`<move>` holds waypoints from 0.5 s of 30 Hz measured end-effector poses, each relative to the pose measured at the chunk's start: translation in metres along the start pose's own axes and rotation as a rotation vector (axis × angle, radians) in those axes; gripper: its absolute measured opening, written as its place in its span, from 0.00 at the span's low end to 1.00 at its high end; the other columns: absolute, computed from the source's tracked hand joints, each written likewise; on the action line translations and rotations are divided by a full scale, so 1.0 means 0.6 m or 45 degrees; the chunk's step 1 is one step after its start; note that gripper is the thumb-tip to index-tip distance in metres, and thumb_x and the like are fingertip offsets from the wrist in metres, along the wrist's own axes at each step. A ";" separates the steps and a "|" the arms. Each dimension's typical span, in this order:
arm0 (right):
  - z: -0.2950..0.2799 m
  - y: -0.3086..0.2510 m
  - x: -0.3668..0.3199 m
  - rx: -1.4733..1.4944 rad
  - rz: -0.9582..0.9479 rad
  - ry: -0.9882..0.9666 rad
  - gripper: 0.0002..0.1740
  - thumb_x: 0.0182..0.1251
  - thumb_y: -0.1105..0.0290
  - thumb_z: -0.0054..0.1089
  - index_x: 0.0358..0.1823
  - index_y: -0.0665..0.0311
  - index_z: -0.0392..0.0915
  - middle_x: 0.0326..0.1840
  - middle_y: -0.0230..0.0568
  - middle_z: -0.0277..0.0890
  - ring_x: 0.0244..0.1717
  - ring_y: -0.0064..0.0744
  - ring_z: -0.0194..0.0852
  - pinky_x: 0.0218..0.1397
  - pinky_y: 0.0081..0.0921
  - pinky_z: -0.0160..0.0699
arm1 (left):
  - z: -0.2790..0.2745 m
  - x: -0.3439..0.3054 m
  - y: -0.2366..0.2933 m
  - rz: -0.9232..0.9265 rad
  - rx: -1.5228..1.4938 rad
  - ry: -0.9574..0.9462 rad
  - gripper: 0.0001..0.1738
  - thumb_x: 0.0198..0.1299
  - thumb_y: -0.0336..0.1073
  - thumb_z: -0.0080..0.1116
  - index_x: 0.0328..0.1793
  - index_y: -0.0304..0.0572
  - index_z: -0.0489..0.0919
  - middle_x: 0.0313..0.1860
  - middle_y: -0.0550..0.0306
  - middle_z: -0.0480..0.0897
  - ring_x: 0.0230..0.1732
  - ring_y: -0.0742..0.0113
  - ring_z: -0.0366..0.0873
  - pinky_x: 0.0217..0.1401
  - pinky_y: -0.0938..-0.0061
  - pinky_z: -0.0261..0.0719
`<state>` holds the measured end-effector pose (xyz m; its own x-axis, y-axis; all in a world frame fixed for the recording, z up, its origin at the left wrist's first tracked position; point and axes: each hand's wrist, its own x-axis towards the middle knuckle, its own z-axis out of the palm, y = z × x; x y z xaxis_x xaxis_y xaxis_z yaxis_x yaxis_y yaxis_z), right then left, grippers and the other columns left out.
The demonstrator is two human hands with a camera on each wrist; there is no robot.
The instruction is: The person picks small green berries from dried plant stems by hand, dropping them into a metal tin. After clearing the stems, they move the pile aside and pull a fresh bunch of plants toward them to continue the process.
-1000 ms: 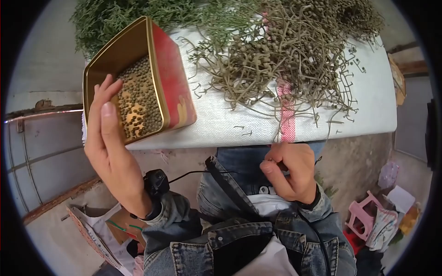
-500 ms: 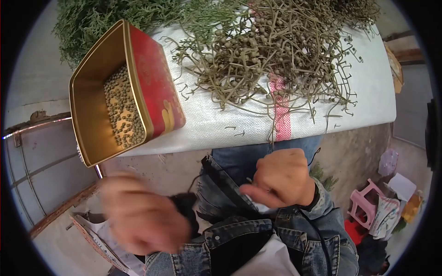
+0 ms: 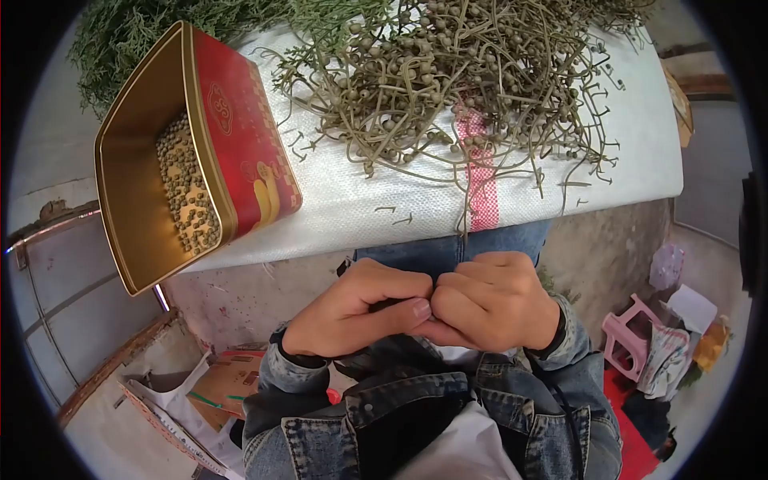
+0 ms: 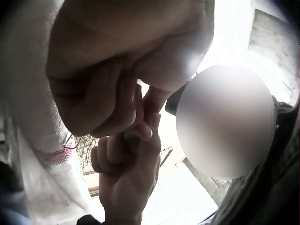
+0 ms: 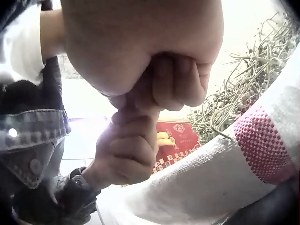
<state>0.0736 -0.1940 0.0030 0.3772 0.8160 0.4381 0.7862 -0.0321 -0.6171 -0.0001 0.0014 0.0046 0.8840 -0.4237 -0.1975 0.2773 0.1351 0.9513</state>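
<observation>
Both hands are held together in front of my denim jacket, below the table edge. My left hand (image 3: 410,305) has its fingers curled and its thumb tip pressed against my right hand (image 3: 445,309), which is also curled into a fist. Nothing shows between the fingers in the head view. In the left wrist view the left hand (image 4: 117,75) touches the fingertips of the right hand (image 4: 126,164). The right wrist view shows the right hand (image 5: 154,56) meeting the left hand (image 5: 129,150). A red and gold tin (image 3: 240,136) of small round seeds (image 3: 182,188) lies tilted on the white sack (image 3: 360,208).
A heap of grey-green stems with berries (image 3: 464,88) covers the sack's far side, with green foliage (image 3: 136,32) behind the tin. A pink stool (image 3: 628,336) and clutter stand on the floor at right, and a cardboard box (image 3: 224,384) lies at lower left.
My left hand left the tin's mouth, swung down and came in to meet the right hand at my chest. The right hand stayed close to my body. The view tilted slightly.
</observation>
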 end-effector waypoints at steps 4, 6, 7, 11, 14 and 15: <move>0.001 0.002 0.000 0.130 0.055 -0.032 0.18 0.52 0.67 0.73 0.21 0.60 0.68 0.19 0.34 0.68 0.16 0.32 0.69 0.17 0.27 0.65 | -0.023 -0.009 -0.021 0.003 -0.300 -0.126 0.16 0.71 0.33 0.52 0.29 0.33 0.70 0.20 0.52 0.69 0.20 0.64 0.67 0.26 0.71 0.62; 0.000 0.005 -0.001 0.222 0.064 -0.111 0.17 0.52 0.69 0.72 0.20 0.60 0.67 0.18 0.33 0.65 0.15 0.34 0.68 0.17 0.28 0.64 | -0.022 -0.009 -0.018 0.004 -0.441 -0.169 0.15 0.71 0.32 0.52 0.29 0.33 0.71 0.20 0.52 0.70 0.19 0.64 0.67 0.26 0.71 0.62; 0.001 0.005 -0.002 0.216 0.073 -0.109 0.17 0.52 0.69 0.72 0.20 0.60 0.67 0.18 0.33 0.65 0.15 0.34 0.68 0.17 0.28 0.64 | -0.015 -0.009 -0.004 0.002 -0.323 -0.118 0.15 0.70 0.32 0.52 0.29 0.33 0.71 0.20 0.52 0.70 0.19 0.64 0.67 0.26 0.71 0.62; -0.004 0.015 -0.004 0.256 0.199 -0.148 0.17 0.54 0.71 0.69 0.20 0.59 0.66 0.16 0.32 0.62 0.15 0.36 0.67 0.17 0.30 0.63 | -0.003 -0.006 0.013 0.015 0.038 0.035 0.14 0.70 0.32 0.52 0.29 0.34 0.72 0.20 0.53 0.72 0.18 0.62 0.68 0.25 0.70 0.63; -0.017 0.013 0.004 0.380 0.216 -0.151 0.16 0.55 0.70 0.68 0.20 0.59 0.66 0.16 0.32 0.63 0.15 0.36 0.67 0.17 0.31 0.63 | 0.003 -0.005 0.006 0.021 0.274 0.115 0.13 0.71 0.32 0.52 0.30 0.34 0.73 0.20 0.53 0.72 0.19 0.60 0.69 0.26 0.70 0.65; -0.016 0.012 0.003 0.381 0.217 -0.157 0.16 0.55 0.70 0.68 0.20 0.59 0.66 0.16 0.32 0.63 0.15 0.36 0.67 0.17 0.31 0.63 | 0.009 -0.004 0.003 0.010 0.198 0.124 0.13 0.70 0.32 0.52 0.31 0.34 0.73 0.20 0.53 0.72 0.19 0.59 0.68 0.26 0.69 0.65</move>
<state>0.0846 -0.1980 0.0056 0.4144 0.8774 0.2417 0.5320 -0.0181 -0.8466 -0.0039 -0.0020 0.0081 0.9202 -0.3337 -0.2049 0.2156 -0.0050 0.9765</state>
